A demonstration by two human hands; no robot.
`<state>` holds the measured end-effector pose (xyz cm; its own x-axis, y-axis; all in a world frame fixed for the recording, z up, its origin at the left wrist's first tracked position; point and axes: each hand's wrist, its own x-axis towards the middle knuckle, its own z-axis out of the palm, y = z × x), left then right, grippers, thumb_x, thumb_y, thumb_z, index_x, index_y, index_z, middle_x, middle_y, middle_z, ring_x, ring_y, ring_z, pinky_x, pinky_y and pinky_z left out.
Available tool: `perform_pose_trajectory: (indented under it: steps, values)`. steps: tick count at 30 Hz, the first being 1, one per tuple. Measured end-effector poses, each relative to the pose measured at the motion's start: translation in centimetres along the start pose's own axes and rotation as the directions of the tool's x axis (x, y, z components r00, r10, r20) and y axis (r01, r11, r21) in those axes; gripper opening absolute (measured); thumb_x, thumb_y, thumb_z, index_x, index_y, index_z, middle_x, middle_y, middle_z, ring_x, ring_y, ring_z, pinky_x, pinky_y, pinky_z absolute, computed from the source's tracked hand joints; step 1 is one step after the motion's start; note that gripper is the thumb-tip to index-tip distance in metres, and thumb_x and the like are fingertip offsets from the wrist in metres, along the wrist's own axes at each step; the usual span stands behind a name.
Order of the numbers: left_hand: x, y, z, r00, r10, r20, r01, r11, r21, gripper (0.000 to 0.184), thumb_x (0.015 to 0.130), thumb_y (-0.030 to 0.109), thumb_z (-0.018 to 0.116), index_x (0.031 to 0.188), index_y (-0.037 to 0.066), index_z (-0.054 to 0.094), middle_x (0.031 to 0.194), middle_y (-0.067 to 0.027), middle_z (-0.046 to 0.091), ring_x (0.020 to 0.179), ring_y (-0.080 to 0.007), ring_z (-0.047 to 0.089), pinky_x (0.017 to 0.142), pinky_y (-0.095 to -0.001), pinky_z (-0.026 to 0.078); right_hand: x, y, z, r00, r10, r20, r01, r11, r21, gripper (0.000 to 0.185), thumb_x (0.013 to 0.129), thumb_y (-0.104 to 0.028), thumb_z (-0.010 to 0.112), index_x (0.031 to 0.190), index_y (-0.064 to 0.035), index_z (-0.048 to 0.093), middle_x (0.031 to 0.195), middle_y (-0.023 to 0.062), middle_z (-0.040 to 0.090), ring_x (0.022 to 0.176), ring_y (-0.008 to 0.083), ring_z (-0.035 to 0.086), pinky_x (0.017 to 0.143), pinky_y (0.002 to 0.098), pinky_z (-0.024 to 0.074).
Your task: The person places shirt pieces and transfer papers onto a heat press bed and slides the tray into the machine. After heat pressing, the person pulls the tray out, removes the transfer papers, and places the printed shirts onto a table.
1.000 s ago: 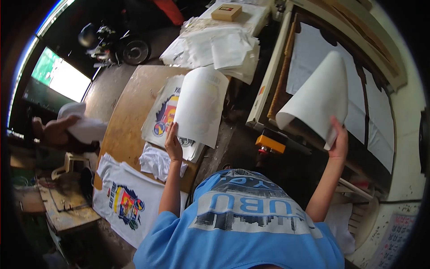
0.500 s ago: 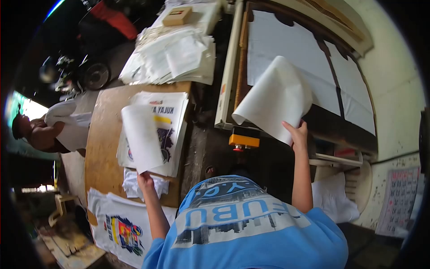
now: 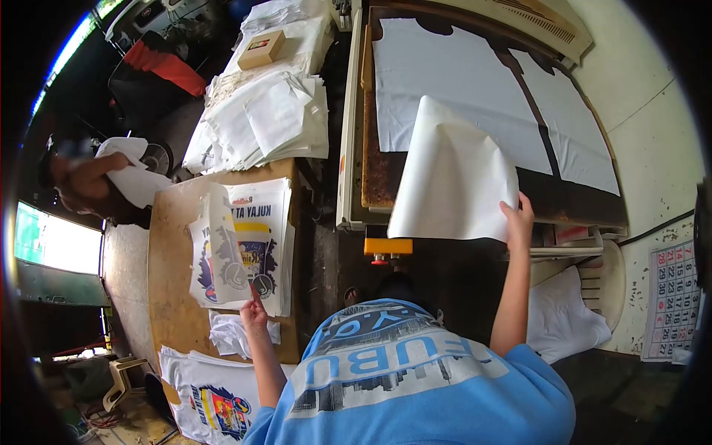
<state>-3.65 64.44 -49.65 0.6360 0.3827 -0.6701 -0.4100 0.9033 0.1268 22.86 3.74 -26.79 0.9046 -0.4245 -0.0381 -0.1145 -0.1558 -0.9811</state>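
Left fingers (image 3: 255, 298) apparently pinch a printed sheet (image 3: 226, 256); right fingers (image 3: 510, 212) grip a curled white sheet (image 3: 451, 178) at its edge.

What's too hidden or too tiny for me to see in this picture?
All in the head view:
The far side of the big white sheet in the right hand: it faces away from the camera.
Part of the printed pile: the curled sheet in the left hand covers it.
Words on the brown box: too small.
Part of the printed shirt: behind the left arm.
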Motion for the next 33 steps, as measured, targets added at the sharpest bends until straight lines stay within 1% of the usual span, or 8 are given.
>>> perform_pose_trajectory:
  steps: [2, 5, 11, 16, 18, 20, 24, 33]
  values:
    - [0.1, -0.9, 0.3, 0.997, 0.015, 0.074, -0.017, 0.999, 0.033, 0.041, 0.075, -0.011, 0.029, 0.115, -0.015, 0.034, 0.116, -0.0279, 0.047, 0.106, -0.0362, 0.052, 0.089, -0.0387, 0.049, 1.1, -3.7, -0.8, 0.971, 0.186, 0.149, -0.207, 0.967, 0.145, 0.045, 0.076, -0.008, 0.062, 0.117, 0.0033, 0.047, 0.105, 0.0135, 0.056, 0.093, 0.0196, 0.055, 0.081, 0.0312, 0.0428]
    - [0.6, -2.3, 1.9, 0.974, 0.157, -0.164, -0.13, 0.977, 0.169, 0.038, 0.077, -0.012, 0.028, 0.114, -0.014, 0.036, 0.112, -0.0259, 0.051, 0.102, -0.0359, 0.054, 0.085, -0.0372, 0.052, 3.9, -8.3, 0.0, 0.973, 0.079, 0.215, -0.115, 0.98, 0.161, 0.043, 0.078, -0.009, 0.06, 0.118, 0.0016, 0.047, 0.105, 0.0115, 0.056, 0.094, 0.0187, 0.055, 0.079, 0.0296, 0.0435]
    - [1.5, -6.4, 8.8, 0.98, 0.198, -0.035, -0.191, 0.97, 0.151, 0.041, 0.078, -0.014, 0.034, 0.119, -0.009, 0.035, 0.111, -0.0237, 0.051, 0.1, -0.0328, 0.056, 0.08, -0.0354, 0.055, 12.3, -17.7, 5.8, 0.894, -0.29, 0.341, 0.176, 0.929, 0.327, 0.054, 0.076, -0.013, 0.063, 0.125, -0.0016, 0.042, 0.105, 0.0112, 0.056, 0.094, 0.0171, 0.054, 0.081, 0.0265, 0.0415]
    - [1.3, -11.3, 14.6, 0.958, 0.247, 0.146, -0.278, 0.925, 0.258, 0.041, 0.08, -0.012, 0.038, 0.121, -0.007, 0.035, 0.113, -0.0208, 0.051, 0.101, -0.0295, 0.056, 0.082, -0.0311, 0.054, 18.5, -21.9, 7.3, 0.758, -0.572, 0.314, 0.25, 0.7, 0.669, 0.048, 0.085, -0.01, 0.053, 0.13, -0.0079, 0.038, 0.116, 0.0053, 0.05, 0.101, 0.0135, 0.05, 0.086, 0.0265, 0.0391]
    - [1.1, -13.1, 16.7, 0.967, 0.204, 0.154, -0.238, 0.941, 0.242, 0.041, 0.081, -0.011, 0.038, 0.121, -0.004, 0.036, 0.111, -0.0194, 0.052, 0.1, -0.0278, 0.057, 0.083, -0.0299, 0.053, 20.2, -21.6, 6.1, 0.798, -0.525, 0.294, 0.189, 0.683, 0.705, 0.049, 0.086, -0.012, 0.052, 0.132, -0.0069, 0.035, 0.122, 0.0053, 0.046, 0.108, 0.0143, 0.046, 0.088, 0.0282, 0.0404]
    - [-0.4, -15.8, 19.2, 0.92, 0.323, 0.224, -0.388, 0.835, 0.39, 0.04, 0.081, -0.01, 0.038, 0.121, -0.001, 0.036, 0.109, -0.0171, 0.053, 0.097, -0.0261, 0.058, 0.082, -0.0301, 0.053, 23.5, -19.1, 5.1, 0.871, -0.385, 0.305, 0.114, 0.763, 0.637, 0.05, 0.083, -0.013, 0.056, 0.129, -0.0047, 0.038, 0.118, 0.0074, 0.05, 0.104, 0.0146, 0.05, 0.086, 0.028, 0.0419]
    - [-3.2, -19.4, 22.9, 0.894, 0.397, 0.208, -0.446, 0.751, 0.487, 0.035, 0.082, -0.009, 0.041, 0.116, 0.0, 0.039, 0.108, -0.0134, 0.053, 0.097, -0.0252, 0.057, 0.085, -0.0334, 0.051, 31.4, -7.7, 3.7, 0.958, -0.085, 0.273, 0.046, 0.988, 0.147, 0.049, 0.076, -0.005, 0.061, 0.122, -0.0006, 0.046, 0.096, 0.0101, 0.061, 0.082, 0.0172, 0.06, 0.073, 0.0279, 0.0468]
    - [-3.3, -22.9, 24.9, 0.881, 0.425, 0.208, -0.467, 0.709, 0.528, 0.03, 0.082, -0.007, 0.043, 0.111, 0.0, 0.04, 0.104, -0.0116, 0.054, 0.09, -0.0239, 0.059, 0.08, -0.0313, 0.053, 38.0, -0.9, 8.8, 0.977, -0.192, 0.097, 0.199, 0.977, -0.075, 0.046, 0.07, 0.002, 0.06, 0.115, 0.0026, 0.052, 0.097, 0.0157, 0.062, 0.086, 0.0211, 0.061, 0.073, 0.0291, 0.0469]
